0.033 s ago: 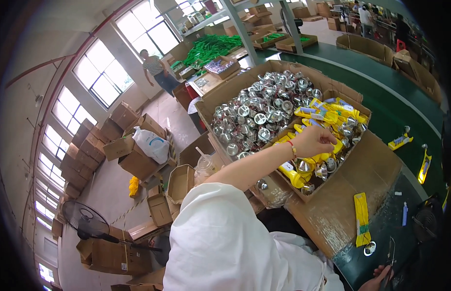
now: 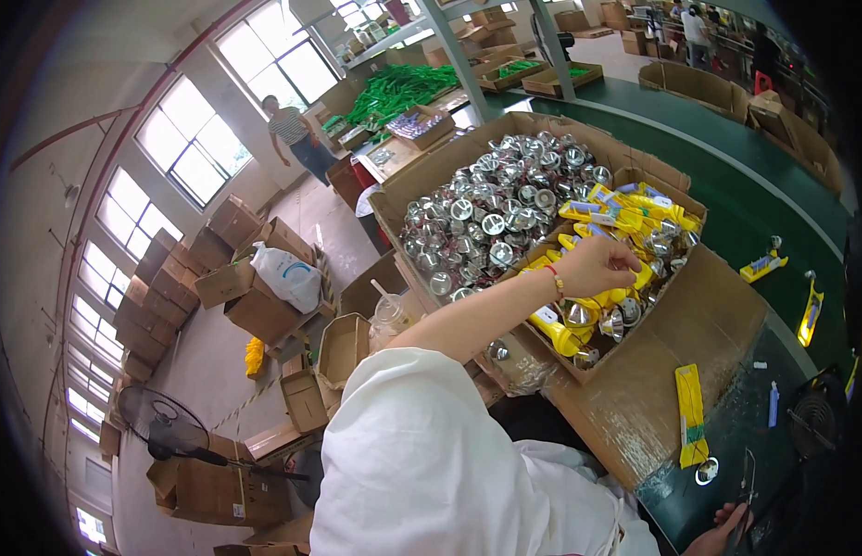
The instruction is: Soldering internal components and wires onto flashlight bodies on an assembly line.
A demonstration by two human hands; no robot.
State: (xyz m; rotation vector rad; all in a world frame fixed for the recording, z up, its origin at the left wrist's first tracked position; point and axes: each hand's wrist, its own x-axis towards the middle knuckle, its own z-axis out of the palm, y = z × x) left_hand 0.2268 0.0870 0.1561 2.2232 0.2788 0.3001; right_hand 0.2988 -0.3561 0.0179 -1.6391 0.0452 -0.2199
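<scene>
My left hand (image 2: pixel 593 266) reaches over a cardboard box holding yellow plastic housings (image 2: pixel 593 196) with shiny reflector heads. Its fingers are curled together above the pieces, and whatever they may pinch is hidden. Beside it, loose silver reflector cups (image 2: pixel 493 224) fill the larger part of the carton (image 2: pixel 394 218). At the lower right edge, my right hand (image 2: pixel 718 533) is closed round a slim tool (image 2: pixel 749 477) with a dark handle and thin metal shaft. Near that tool, one yellow housing (image 2: pixel 690 417) lies on the bench, touching or almost touching a round reflector (image 2: pixel 706 471).
A small blue-violet stick (image 2: pixel 773 405) and a dark round fan-like device (image 2: pixel 813 417) are on the bench. Yellow pieces (image 2: pixel 810 310) rest on the green conveyor (image 2: pixel 727 199) to the right. A lidded plastic cup (image 2: pixel 390 315), cartons (image 2: pixel 264 306) and a black fan (image 2: pixel 162 417) stand left.
</scene>
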